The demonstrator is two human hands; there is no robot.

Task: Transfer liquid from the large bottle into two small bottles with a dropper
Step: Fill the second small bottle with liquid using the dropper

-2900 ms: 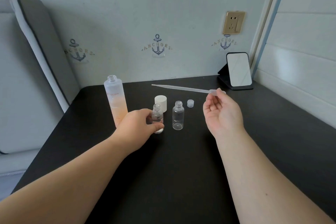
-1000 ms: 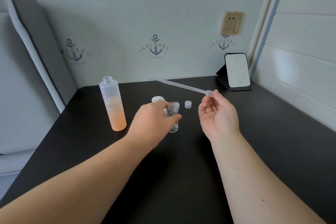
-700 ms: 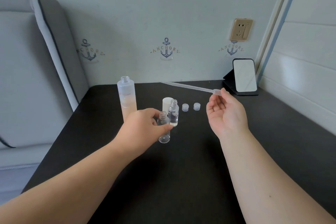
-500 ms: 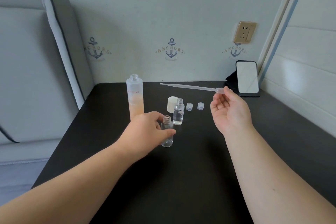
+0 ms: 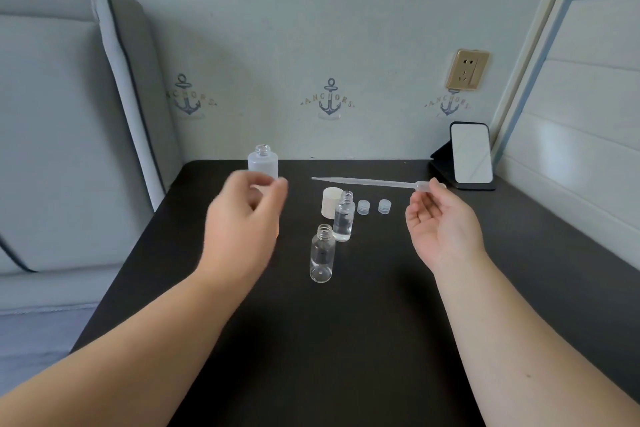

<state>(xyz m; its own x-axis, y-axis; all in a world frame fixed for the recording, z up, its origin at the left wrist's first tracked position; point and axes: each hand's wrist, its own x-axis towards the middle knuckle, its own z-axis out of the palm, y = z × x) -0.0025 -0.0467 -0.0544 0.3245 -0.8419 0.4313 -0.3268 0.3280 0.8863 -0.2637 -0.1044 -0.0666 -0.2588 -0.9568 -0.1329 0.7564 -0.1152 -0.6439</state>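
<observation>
— Where's the big bottle?

— The large bottle (image 5: 263,163) stands uncapped at the back left of the dark worktop (image 5: 363,340). Only its neck and shoulders show; the left hand (image 5: 244,218) is up in front of the rest, blurred.

— Is that hand holding it?

— No, it holds nothing. The fingers are loosely curled, the thumb apart from them, an open grip in the air just before the bottle. Whether a fingertip brushes the bottle, I cannot tell.

— And the other hand?

— The right hand (image 5: 441,222) is palm up, pinching the bulb end of the dropper (image 5: 374,182) between thumb and fingertips. The dropper lies nearly level above the worktop, its thin tip pointing left.

— The little ones?

— Two small bottles, both upright and open. The nearer small bottle (image 5: 322,253) looks clear through; the farther small bottle (image 5: 343,217) stands just behind and to its right, close but apart. A white cap (image 5: 330,206) sits right behind the farther one, and two small clear caps (image 5: 363,207) (image 5: 384,206) lie side by side to the right.

— Anything else?

— A small mirror (image 5: 471,152) on a dark stand in the back right corner, and a wall socket (image 5: 467,69) above it.
</observation>
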